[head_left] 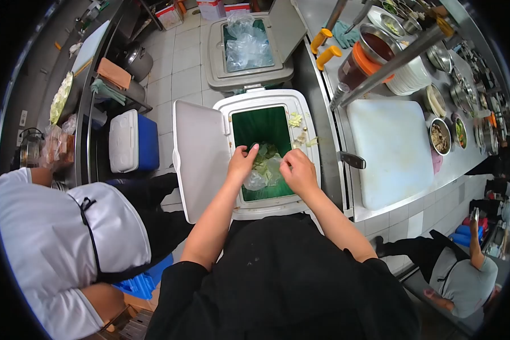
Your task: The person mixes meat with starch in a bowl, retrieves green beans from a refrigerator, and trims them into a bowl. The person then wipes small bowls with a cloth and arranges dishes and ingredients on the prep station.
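Both my hands are over the opening of a white bin [221,106] with a dark green inside. Between and below them, a clear plastic bag [257,180] with pale green leafy scraps [268,162] lies in the opening. My left hand [243,161] is at the left of the bag, its thumb and fingers curled close together; whether it pinches the bag cannot be made out. My right hand [298,173] is closed at the bag's right side, and what it holds is hidden. Small leaf scraps [295,119] lie on the bin's right rim.
The bin's lid [202,156] hangs open at the left. Behind stands a second bin [215,62] with plastic bags. A counter at the right bears a white cutting board [390,152] and a knife [353,160]. One person [107,221] stands close at the left, another [462,277] farther right.
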The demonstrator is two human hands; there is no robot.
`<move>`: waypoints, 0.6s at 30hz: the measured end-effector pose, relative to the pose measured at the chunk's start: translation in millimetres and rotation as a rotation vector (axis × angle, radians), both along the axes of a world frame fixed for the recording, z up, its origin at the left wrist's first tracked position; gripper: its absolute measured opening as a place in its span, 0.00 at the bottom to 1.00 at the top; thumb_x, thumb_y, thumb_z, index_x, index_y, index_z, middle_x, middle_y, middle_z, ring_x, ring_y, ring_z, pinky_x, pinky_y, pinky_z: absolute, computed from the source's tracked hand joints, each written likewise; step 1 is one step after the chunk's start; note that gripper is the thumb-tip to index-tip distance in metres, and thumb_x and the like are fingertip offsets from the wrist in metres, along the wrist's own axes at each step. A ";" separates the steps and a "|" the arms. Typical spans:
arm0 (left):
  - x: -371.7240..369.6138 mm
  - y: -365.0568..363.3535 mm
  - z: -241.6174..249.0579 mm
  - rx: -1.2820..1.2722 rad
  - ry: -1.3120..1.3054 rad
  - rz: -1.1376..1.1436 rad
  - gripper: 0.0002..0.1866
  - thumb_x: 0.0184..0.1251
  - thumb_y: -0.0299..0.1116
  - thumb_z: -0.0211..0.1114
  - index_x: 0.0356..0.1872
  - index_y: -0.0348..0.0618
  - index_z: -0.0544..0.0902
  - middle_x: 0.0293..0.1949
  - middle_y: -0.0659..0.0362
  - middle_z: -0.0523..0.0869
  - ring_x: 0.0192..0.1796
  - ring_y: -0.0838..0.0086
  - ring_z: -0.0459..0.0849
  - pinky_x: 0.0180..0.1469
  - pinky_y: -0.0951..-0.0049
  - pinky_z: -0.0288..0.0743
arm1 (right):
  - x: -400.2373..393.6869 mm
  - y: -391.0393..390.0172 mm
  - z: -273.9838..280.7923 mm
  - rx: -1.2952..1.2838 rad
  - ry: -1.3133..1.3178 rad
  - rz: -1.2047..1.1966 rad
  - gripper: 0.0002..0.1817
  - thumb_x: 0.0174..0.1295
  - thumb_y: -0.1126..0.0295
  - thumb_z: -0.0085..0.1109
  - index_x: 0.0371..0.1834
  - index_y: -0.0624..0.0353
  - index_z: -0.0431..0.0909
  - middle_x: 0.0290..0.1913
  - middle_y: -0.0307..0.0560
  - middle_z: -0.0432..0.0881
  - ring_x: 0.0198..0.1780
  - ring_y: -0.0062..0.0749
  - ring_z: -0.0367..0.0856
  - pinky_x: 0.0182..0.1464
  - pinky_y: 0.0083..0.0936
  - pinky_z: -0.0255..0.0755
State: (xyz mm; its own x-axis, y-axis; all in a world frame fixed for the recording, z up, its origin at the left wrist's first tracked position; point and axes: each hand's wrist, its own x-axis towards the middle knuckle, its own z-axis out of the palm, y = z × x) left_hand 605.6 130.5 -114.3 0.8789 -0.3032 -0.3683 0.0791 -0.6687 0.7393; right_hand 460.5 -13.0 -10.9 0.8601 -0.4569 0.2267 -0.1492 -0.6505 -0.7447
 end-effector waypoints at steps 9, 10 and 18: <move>5.0 13.1 3.2 -0.121 0.153 0.062 0.31 0.70 0.62 0.57 0.39 0.37 0.83 0.32 0.54 0.86 0.36 0.65 0.83 0.42 0.65 0.74 | 1.7 -10.0 -42.8 -0.066 0.050 -0.069 0.09 0.57 0.68 0.57 0.24 0.61 0.71 0.32 0.51 0.80 0.35 0.51 0.79 0.35 0.42 0.72; 1.9 9.7 19.1 -0.187 0.246 0.109 0.30 0.71 0.61 0.57 0.39 0.38 0.83 0.31 0.56 0.85 0.34 0.69 0.81 0.41 0.67 0.73 | 1.4 -11.3 -62.7 0.127 0.265 -0.065 0.09 0.58 0.69 0.57 0.24 0.60 0.71 0.33 0.52 0.81 0.32 0.49 0.80 0.34 0.41 0.72; -22.7 -14.4 36.9 -0.449 0.183 0.230 0.21 0.74 0.52 0.60 0.38 0.40 0.83 0.27 0.62 0.81 0.27 0.80 0.74 0.32 0.77 0.69 | 3.0 19.2 -33.8 0.780 0.406 0.261 0.24 0.64 0.57 0.62 0.56 0.60 0.69 0.34 0.50 0.83 0.33 0.32 0.84 0.35 0.34 0.74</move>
